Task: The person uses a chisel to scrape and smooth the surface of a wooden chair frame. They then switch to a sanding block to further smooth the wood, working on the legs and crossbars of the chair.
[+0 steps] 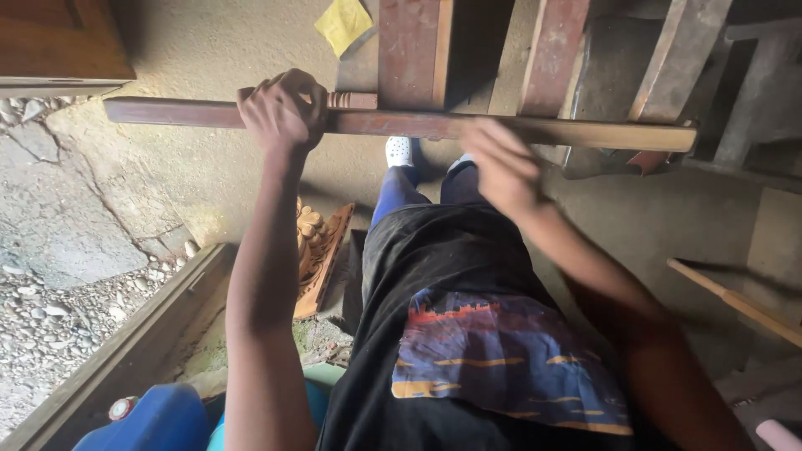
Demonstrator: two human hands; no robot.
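A long reddish-brown wooden bar (401, 124) runs level across the upper part of the view, resting against upright wooden frame pieces (409, 50). My left hand (282, 110) is closed around the bar near its left third. My right hand (501, 167) is blurred, fingers spread flat against the bar's near face right of the middle. Below I see my dark shirt with a blue and orange print (493, 359), dark trousers and a white shoe (398, 151).
A carved wooden panel (322, 255) leans by my left leg. A yellow cloth (342, 23) lies on the concrete floor. Blue plastic containers (159, 422) sit at bottom left beside a wooden door sill (125, 351). A pale wooden stick (735, 301) lies at right.
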